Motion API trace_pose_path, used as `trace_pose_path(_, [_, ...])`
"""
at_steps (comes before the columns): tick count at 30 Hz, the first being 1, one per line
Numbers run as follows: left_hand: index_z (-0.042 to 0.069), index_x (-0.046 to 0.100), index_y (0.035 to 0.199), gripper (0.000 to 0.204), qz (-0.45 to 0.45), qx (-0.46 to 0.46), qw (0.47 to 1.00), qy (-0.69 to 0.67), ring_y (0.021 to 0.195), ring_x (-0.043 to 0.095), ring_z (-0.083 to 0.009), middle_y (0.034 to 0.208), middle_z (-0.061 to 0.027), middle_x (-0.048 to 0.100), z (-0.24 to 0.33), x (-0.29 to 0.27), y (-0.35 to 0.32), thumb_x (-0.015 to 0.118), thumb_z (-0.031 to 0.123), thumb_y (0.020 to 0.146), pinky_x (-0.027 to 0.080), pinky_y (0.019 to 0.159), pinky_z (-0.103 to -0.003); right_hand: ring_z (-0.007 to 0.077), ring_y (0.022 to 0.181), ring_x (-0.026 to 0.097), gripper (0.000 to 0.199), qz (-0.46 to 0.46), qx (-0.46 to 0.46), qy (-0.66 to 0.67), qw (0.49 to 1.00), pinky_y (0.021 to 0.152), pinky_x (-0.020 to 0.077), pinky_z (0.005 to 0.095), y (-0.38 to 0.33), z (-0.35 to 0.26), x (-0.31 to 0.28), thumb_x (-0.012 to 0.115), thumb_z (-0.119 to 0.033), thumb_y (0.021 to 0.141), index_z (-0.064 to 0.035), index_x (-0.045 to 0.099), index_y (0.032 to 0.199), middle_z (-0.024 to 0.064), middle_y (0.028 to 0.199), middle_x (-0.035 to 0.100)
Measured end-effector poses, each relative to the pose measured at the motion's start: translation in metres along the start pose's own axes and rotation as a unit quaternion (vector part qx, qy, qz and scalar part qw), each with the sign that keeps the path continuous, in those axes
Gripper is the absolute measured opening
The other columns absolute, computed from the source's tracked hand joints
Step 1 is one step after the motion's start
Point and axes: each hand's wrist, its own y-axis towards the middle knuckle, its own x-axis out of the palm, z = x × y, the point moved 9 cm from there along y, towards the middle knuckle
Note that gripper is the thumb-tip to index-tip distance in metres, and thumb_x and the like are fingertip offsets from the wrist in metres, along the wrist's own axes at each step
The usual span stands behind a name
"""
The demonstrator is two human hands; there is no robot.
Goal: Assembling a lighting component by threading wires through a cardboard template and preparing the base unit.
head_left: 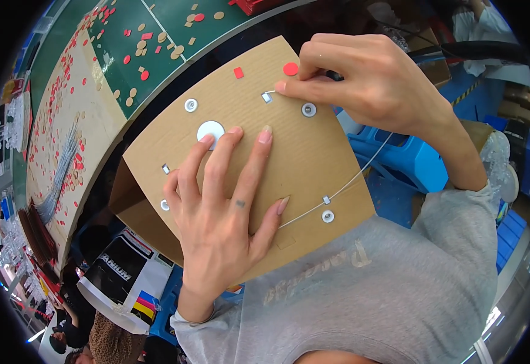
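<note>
A brown cardboard panel (301, 158) lies in front of me, with round white plastic washers (309, 110) and small cut slots (267, 97) in it. My left hand (219, 194) rests flat on the panel, fingers spread, partly over a larger white disc (211, 131). At the upper right edge, my right hand (368, 82) pinches a thin pale strand beside a slot. A thin white wire (356, 176) crosses the panel's lower right, running past a small slot and under my left thumb. Its lower end is hidden.
A green table (174, 24) at the upper left carries scattered red and tan cardboard pieces, a bundle of grey wires (61, 173) and a brown brush (37, 236). To the right stands a blue plastic stool or bin (398, 155). A black-and-white printed bag (125, 273) sits lower left.
</note>
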Motion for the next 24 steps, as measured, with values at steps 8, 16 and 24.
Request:
trace_pose_path(8, [0.017, 0.053, 0.150, 0.076, -0.041, 0.002, 0.999, 0.003, 0.134, 0.041, -0.0370, 0.146, -0.0149, 0.044, -0.002, 0.004, 0.009, 0.074, 0.037, 0.080, 0.031, 0.111, -0.050, 0.0196, 0.073, 0.063, 0.034, -0.047, -0.010, 0.061, 0.997, 0.058, 0.0552, 0.0311, -0.001, 0.011, -0.002, 0.071, -0.007, 0.076, -0.0108, 0.077, 0.110, 0.0055, 0.087, 0.058])
trace_pose_path(16, [0.018, 0.047, 0.154, 0.080, -0.066, 0.011, 0.997, -0.031, 0.149, 0.031, -0.0368, 0.159, -0.0199, 0.036, -0.002, 0.008, 0.017, 0.073, 0.043, 0.082, 0.018, 0.120, -0.057, 0.0176, 0.077, 0.062, 0.035, -0.049, -0.063, -0.022, 0.997, 0.059, 0.0528, 0.0288, -0.002, -0.007, -0.003, 0.074, -0.010, 0.076, -0.0075, 0.076, 0.111, 0.0055, 0.090, 0.060])
trace_pose_path(24, [0.020, 0.048, 0.153, 0.079, -0.067, 0.013, 0.997, -0.025, 0.148, 0.034, -0.0345, 0.158, -0.0182, 0.037, -0.002, 0.008, 0.023, 0.070, 0.046, 0.083, 0.017, 0.119, -0.056, 0.0180, 0.083, 0.064, 0.038, -0.031, -0.060, -0.025, 0.997, 0.059, 0.0525, 0.0280, -0.011, -0.010, 0.001, 0.074, -0.012, 0.075, -0.0005, 0.075, 0.111, 0.0080, 0.094, 0.064])
